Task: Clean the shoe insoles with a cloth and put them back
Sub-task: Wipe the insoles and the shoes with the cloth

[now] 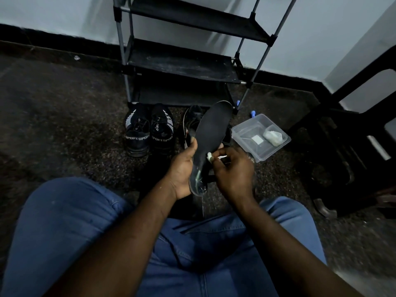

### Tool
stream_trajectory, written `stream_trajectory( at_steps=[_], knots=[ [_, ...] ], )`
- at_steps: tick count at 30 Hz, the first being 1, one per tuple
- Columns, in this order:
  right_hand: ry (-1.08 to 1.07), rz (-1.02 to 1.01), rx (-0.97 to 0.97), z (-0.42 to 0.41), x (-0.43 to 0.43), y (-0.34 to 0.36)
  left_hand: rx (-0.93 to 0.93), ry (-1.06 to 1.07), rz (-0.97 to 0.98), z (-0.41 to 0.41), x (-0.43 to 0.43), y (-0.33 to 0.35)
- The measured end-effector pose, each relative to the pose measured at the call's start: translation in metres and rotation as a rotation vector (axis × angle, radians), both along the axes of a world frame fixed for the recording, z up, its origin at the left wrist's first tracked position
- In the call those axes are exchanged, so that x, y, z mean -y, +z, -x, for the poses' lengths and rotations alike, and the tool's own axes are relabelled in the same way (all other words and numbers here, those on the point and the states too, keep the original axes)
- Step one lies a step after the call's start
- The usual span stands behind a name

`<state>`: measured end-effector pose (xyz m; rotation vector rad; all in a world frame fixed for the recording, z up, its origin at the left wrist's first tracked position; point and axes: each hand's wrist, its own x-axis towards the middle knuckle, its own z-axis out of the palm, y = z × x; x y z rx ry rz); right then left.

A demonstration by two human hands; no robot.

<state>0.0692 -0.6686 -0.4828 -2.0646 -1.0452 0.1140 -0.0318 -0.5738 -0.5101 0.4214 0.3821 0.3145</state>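
Closest to me, the person sits with knees apart, and both hands meet just beyond them. The left hand (pixel 184 168) is wrapped around the heel half of a black insole (pixel 212 129), palm behind it and thumb tip hooked over one edge. The right hand (pixel 233 172) has its fingers curled in, pinching a small pale cloth (pixel 209 156) against the insole's other edge, across from the left thumb. The toe end stands up and away past both sets of fingertips.

I'd judge the insole light and thin, bendy foam rather than anything stiff, so it wants support from behind while it is rubbed. The heel half, where it is held, seems the right place to grip. The patch below the fingers looks glossy, possibly damp, so it may slide in the hand.

Counting: one insole, and one cloth in the fingers. Beyond the left fingertips are two black sneakers (pixel 137 133) side by side, and a third shoe (pixel 191 121) mostly hidden behind the insole. Beyond the right fingertips sits one clear tub (pixel 246 133) holding one pale wad (pixel 273 136) and one small white square (pixel 257 139). Farthest past the fingertips, one shoe rack (pixel 182 67) stands by the wall.
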Motion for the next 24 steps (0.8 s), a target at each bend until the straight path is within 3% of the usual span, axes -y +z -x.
stream_trajectory(
  at_steps=[9,15,21,24],
  knots=[
    [0.272,0.063,0.491,0.007,-0.005,0.000,-0.052,0.020,-0.057,0.002,0.000,-0.002],
    [0.117,0.072,0.439,-0.014,-0.022,0.011,-0.039,0.061,-0.036,0.002,0.001,-0.001],
    [0.362,0.097,0.414,0.016,-0.005,-0.002,-0.106,0.075,-0.043,0.000,-0.004,-0.008],
    [0.281,0.087,0.458,-0.001,-0.014,0.005,-0.083,0.080,-0.022,0.000,-0.001,-0.006]
  ],
)
